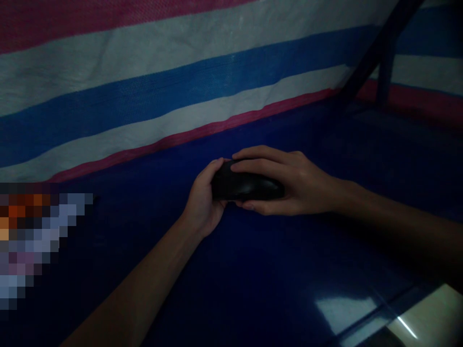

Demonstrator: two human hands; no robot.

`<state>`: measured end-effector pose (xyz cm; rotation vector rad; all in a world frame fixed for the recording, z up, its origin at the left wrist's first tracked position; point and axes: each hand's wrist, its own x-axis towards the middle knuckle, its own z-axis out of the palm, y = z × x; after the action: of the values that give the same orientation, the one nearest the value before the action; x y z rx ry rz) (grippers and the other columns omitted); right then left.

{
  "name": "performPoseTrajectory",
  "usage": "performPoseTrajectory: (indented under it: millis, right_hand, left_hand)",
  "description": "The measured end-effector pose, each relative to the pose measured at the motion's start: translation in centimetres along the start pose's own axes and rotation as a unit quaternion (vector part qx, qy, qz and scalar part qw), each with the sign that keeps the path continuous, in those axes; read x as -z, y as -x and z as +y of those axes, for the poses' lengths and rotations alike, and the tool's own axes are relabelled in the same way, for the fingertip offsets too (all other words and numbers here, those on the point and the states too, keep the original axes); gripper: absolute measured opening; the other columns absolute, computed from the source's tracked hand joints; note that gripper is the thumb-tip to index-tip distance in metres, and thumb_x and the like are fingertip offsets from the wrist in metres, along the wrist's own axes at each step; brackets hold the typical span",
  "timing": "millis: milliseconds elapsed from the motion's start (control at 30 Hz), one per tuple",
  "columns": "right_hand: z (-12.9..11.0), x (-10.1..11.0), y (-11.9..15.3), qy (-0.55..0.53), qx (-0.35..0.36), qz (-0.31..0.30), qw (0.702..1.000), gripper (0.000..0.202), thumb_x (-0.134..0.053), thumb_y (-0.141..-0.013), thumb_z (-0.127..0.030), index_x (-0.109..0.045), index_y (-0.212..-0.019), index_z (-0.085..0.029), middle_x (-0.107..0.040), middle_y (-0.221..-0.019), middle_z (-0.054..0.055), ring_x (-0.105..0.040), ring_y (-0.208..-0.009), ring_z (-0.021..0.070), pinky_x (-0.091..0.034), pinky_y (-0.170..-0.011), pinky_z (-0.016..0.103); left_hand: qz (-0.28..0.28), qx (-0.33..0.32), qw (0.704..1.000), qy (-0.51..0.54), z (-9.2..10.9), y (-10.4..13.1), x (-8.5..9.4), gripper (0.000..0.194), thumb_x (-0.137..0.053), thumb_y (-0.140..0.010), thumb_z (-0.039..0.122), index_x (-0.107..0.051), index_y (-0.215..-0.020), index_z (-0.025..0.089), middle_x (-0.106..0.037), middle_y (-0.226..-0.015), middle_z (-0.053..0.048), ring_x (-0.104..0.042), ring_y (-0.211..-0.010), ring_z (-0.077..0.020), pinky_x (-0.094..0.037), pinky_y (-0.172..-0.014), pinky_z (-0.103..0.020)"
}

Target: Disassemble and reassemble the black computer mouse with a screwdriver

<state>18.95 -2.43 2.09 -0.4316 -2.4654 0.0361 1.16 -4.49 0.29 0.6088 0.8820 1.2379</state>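
Observation:
A black, rounded object that looks like a computer mouse (249,185) is held between both hands over a dark blue surface (231,270). My left hand (208,197) grips its left end, with the thumb on top and the other fingers mostly hidden behind and under it. My right hand (278,180) wraps round the right end, two fingers lying over the top and far side and the thumb along the near side. The underside of the object cannot be seen.
A striped sheet in red, white and blue (173,89) rises behind the blue surface. Dark bars (385,53) stand at the back right. A pixelated patch covers something at the left edge. Light reflects at the lower right.

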Motion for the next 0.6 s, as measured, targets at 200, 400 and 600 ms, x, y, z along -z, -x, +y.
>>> performPoseTrajectory:
  millis: [200, 400, 600]
  right_hand:
    - [-0.01, -0.05, -0.06, 0.000, -0.001, 0.000, 1.000, 0.048, -0.064, -0.084, -0.036, -0.052, -0.125, -0.013, -0.059, -0.126, 0.014, -0.065, -0.105, 0.0205, -0.057, -0.075, 0.031]
    - [-0.08, 0.04, -0.02, 0.000, 0.001, 0.004, 1.000, 0.048, -0.063, -0.084, -0.037, -0.052, -0.125, -0.014, -0.059, -0.125, 0.014, -0.065, -0.103, 0.0197, -0.057, -0.073, 0.029]
    - [-0.02, 0.02, 0.12, 0.004, -0.005, -0.004, 1.000, 0.049, -0.062, -0.084, -0.039, -0.051, -0.126, -0.016, -0.058, -0.127, 0.013, -0.065, -0.104, 0.0198, -0.057, -0.073, 0.029]
  left_hand:
    - [-0.005, 0.000, 1.000, -0.013, 0.01, -0.06, 0.07, 0.013, -0.056, -0.081, 0.028, -0.062, -0.079, 0.016, -0.061, -0.065, 0.001, -0.059, -0.053, -0.0115, -0.042, -0.037, -0.019]
    - [-0.008, 0.001, 1.000, -0.011, 0.02, -0.07, 0.06, 0.013, -0.056, -0.081, 0.028, -0.062, -0.079, 0.016, -0.060, -0.065, 0.001, -0.059, -0.052, -0.0113, -0.041, -0.036, -0.019]
    - [-0.003, 0.003, 1.000, -0.007, 0.04, -0.05, 0.03, 0.013, -0.057, -0.081, 0.027, -0.062, -0.079, 0.016, -0.061, -0.066, 0.002, -0.059, -0.053, -0.0107, -0.042, -0.036, -0.019]
